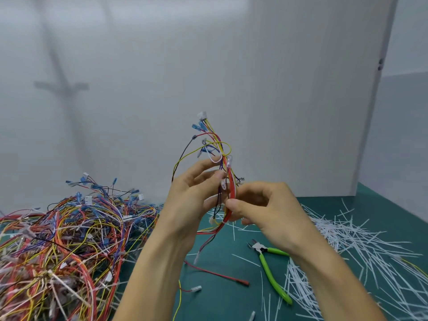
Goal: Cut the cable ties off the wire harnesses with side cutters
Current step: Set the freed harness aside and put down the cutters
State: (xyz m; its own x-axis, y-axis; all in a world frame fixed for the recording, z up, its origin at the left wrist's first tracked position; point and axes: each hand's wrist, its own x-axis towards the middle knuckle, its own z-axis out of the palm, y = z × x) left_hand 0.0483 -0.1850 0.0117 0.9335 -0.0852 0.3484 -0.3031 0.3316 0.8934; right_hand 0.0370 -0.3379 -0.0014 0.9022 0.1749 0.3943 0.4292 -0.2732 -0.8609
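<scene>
A person is holding one wire harness (228,179) upright in the air above a green mat (222,297), in front of a white panel (278,89). The right hand (261,209) is pinching the harness's red bundle low down, thumb pressing it against curled fingers. The left hand (190,195) is gripping the thinner strands just beside it, its fingertips (221,175) curling onto the wires a little higher up. Blue terminals and a white connector are fanning out above both hands, while the lower ends are trailing down between the wrists. The green-handled side cutters (269,269) are lying on the mat under the right forearm, touched by neither hand; any marking on them is too blurred to read. A tangled pile of harnesses (62,239) is sitting at the left, running out of the picture. A heap of cut white cable ties (347,246) is spreading at the right, partly hidden by the right arm.
</scene>
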